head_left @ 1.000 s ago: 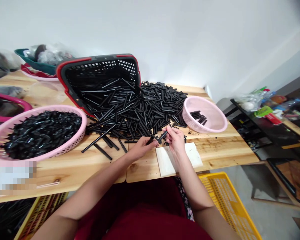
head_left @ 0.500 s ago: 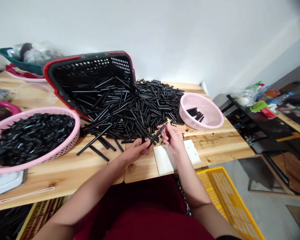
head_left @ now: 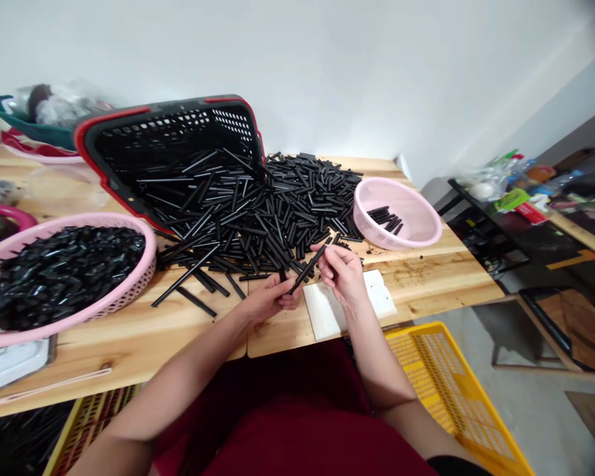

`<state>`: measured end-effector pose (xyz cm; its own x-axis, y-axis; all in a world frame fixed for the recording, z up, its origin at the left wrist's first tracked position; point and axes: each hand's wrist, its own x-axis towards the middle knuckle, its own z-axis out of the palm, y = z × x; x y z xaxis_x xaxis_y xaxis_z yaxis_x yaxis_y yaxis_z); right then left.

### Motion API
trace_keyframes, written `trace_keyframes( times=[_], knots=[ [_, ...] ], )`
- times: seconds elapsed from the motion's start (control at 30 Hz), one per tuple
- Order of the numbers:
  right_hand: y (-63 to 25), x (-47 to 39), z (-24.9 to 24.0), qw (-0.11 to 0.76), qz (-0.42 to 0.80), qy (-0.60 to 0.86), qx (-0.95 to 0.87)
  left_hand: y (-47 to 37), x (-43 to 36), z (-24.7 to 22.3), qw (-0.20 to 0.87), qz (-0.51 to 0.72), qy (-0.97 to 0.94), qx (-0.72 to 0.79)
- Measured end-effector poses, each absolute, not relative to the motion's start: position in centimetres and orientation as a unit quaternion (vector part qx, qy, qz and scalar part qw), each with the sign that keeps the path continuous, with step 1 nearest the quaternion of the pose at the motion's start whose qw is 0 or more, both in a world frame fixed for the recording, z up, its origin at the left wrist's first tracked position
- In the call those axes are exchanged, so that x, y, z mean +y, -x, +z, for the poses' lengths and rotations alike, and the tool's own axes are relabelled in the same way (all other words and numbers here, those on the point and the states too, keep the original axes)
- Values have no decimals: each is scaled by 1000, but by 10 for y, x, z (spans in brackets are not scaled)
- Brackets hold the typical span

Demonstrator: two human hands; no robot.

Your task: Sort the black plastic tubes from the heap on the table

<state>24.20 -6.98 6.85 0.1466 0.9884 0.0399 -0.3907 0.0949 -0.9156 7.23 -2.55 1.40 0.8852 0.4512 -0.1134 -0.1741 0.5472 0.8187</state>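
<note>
A short black rod (head_left: 309, 267) slants between my hands over the near edge of the pile. My left hand (head_left: 272, 295) is closed round its lower end. A small dark piece (head_left: 282, 275) stands up by the left thumb; what it is I cannot make out. My right hand (head_left: 345, 272) pinches the rod's upper end with thumb and fingers. Beneath my right wrist lies a white board (head_left: 322, 311) on the wooden table (head_left: 178, 344). Just beyond my hands is a heap of similar black rods (head_left: 297, 211).
A tipped black basket with a red rim (head_left: 92, 139) spills rods onto the table. At left, a pink basket (head_left: 151, 258) holds glossy black pieces. The pink bowl (head_left: 421, 225) at right contains several rods. A yellow crate (head_left: 456, 390) stands below the table's right front edge.
Both hands keep hold of the rod, which now shows more fully between them. The right fingers have shifted slightly along its upper end. The camera view has moved a little.
</note>
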Motion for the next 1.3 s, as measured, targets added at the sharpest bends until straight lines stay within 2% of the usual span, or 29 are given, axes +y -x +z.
trace_keyframes(
  times=[0.27, 0.47, 0.83, 1.3],
  knots=[
    [-241, -71, 66, 644, 525, 406, -381, -75, -24, 14, 772, 263, -533, 223],
    [-242, -73, 61, 633, 523, 422, -384, -73, -24, 18, 700, 282, -602, 262],
    [-240, -73, 56, 634, 517, 433, -379, -71, -30, 37, 638, 297, -641, 305],
    [-240, -80, 48, 612, 481, 474, -412, -71, -34, 26, 408, 382, -769, 312]
  ],
)
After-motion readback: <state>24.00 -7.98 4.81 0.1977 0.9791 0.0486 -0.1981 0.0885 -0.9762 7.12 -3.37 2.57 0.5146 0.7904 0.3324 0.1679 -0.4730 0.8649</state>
